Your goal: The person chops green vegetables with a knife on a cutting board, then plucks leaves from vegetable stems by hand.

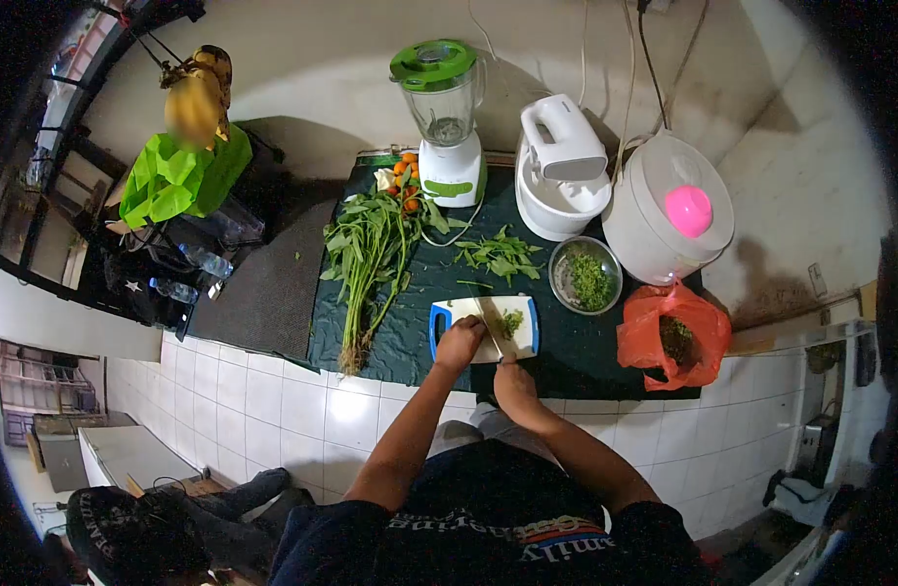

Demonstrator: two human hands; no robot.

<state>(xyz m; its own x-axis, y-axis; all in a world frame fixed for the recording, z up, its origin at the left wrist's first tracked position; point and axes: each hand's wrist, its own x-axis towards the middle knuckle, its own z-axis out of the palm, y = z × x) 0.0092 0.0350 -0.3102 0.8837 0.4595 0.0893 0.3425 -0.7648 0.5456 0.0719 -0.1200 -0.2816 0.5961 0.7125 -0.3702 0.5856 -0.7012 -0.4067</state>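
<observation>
A white cutting board [522,303] with blue edges lies near the front of the table. My right hand [514,383] grips a knife [494,322] at the board's near edge, its blade pointing away across the board. Just left of the blade, my left hand [461,342] rests on the board with fingers curled together; what they hold is hidden. Chopped greens [511,323] lie right of the blade. Beyond the board are loose green leaves [501,255], and to its left a bunch of leafy greens with roots [371,254].
A glass bowl of chopped greens [587,277] and a red plastic bag [654,327] stand to the right. Behind are a blender [449,127], a white mixer [566,146], a rice cooker [654,205] and small orange fruits [408,176]. Another person [156,523] is at lower left.
</observation>
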